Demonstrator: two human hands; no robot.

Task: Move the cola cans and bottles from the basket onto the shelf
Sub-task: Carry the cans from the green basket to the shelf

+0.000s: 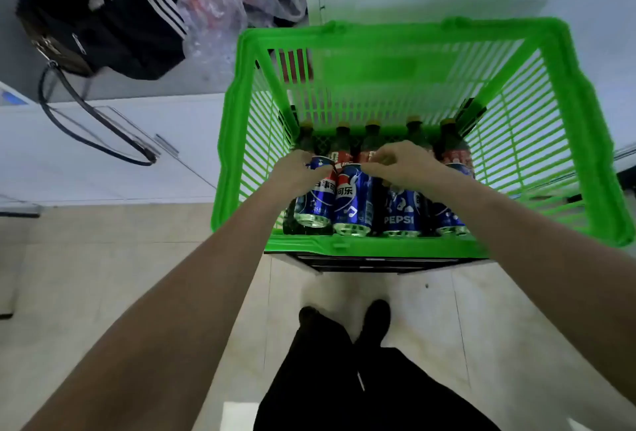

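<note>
Green slatted plastic forms the basket [581,128], which is raised on a dark stand so that its contents can be reached without stooping. Blue Pepsi cans [399,214] are laid on their sides in a row at the 6 o'clock wall, and cola bottles [451,145] are lined up behind them toward 12 o'clock, caps to the far wall; the packing looks tight, which would explain why both hands are used at once.

At 9 o'clock of the row, the left hand [292,172] is curled over the end of the leftmost can [315,203], seemingly clamped on it. Just beside it, the fingers of the right hand [402,164] are bent over the top of the second can [354,203]; whether a firm hold is made cannot be told.

No shelf is seen, so every can and bottle is judged not yet moved. A black bag [103,17] and a clear plastic bag [223,0] are left at 11 o'clock.
</note>
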